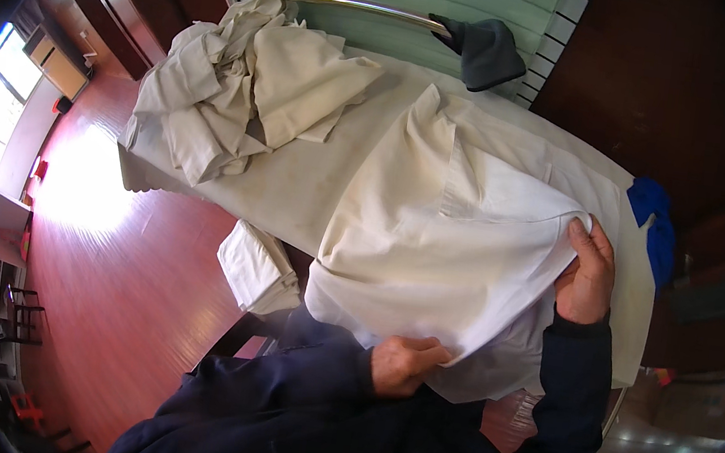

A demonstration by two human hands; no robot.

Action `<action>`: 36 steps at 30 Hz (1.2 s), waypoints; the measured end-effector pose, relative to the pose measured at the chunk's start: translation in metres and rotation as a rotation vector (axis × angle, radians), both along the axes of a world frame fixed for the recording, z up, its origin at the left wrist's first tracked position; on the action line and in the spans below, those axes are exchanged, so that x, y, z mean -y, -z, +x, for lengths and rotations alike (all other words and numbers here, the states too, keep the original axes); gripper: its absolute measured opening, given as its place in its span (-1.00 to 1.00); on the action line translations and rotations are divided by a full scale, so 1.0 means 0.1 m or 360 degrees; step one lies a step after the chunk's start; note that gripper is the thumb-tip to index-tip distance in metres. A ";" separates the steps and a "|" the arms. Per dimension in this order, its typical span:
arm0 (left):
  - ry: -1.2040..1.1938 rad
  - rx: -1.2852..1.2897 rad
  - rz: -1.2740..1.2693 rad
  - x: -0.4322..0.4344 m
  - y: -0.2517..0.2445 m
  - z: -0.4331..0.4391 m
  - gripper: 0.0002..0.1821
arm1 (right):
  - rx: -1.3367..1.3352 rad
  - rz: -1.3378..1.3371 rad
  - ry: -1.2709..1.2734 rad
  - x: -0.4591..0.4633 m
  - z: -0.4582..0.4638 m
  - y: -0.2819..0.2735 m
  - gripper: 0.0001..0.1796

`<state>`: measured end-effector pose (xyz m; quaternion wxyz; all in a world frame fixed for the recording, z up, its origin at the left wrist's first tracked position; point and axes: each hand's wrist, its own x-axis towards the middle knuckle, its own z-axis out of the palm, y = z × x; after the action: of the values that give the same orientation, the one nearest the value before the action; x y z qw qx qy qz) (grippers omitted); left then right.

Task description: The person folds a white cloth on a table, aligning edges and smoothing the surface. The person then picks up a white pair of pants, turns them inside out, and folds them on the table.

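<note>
A large white cloth (413,260) is spread over the right half of a narrow table with a pale cover (300,185). At its near edge my left hand (406,366) pinches the fabric between thumb and fingers. My right hand (589,271) grips the cloth's right side, thumb on top, where the fabric lies folded over on itself. Between the two hands the edge is drawn into a slanting line. Under it more white fabric shows. A crease and a hem strip run across the cloth's far part.
A rumpled heap of off-white cloths (217,86) covers the table's far left. Folded white cloths (259,268) sit low by the near edge. A dark grey cloth (489,52) hangs on a metal rail (369,4). A blue cloth (654,228) lies at the right end.
</note>
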<state>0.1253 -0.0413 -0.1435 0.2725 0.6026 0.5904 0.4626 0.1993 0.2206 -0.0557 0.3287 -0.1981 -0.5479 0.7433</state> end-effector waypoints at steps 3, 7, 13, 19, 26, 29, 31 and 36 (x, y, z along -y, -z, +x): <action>0.0139 0.0037 -0.0023 -0.14 -0.15 0.06 -0.62 | 0.0086 0.0056 -0.0058 -0.23 0.12 0.02 -0.73; 0.0121 0.0005 0.0097 -0.14 -0.57 -0.22 -0.59 | 0.0629 0.0249 -0.0054 -0.42 0.30 0.18 -0.84; -0.0395 0.0095 0.0038 -0.38 -0.97 -0.97 -0.73 | 0.1138 0.1710 0.0111 -0.35 0.21 0.27 -0.68; -0.0470 -0.0207 -0.0064 -0.77 -0.83 -1.52 -0.69 | 0.0997 0.2458 0.0114 -0.18 0.02 0.21 -0.56; -0.0653 -0.0322 0.0172 -1.16 -0.37 -1.80 -0.80 | 0.0673 0.2230 0.0058 -0.26 -0.20 0.31 -0.88; -0.0786 -0.0265 0.0091 -1.18 -0.20 -1.83 -0.80 | 0.0642 0.1478 0.0314 -0.44 -0.21 0.43 -0.93; -0.0773 -0.0251 0.0171 -1.20 -0.15 -1.84 -0.79 | 0.0816 0.1054 0.0390 -0.69 -0.13 0.44 -0.82; -0.0647 -0.0216 0.0070 -1.15 -0.27 -1.88 -0.78 | 0.0845 0.0749 0.0229 -0.93 -0.01 0.64 -0.72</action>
<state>-0.0631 0.0735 -0.1166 0.1199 0.5068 0.7065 0.4791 0.1982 0.3133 -0.1192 0.2631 -0.3411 -0.7549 0.4945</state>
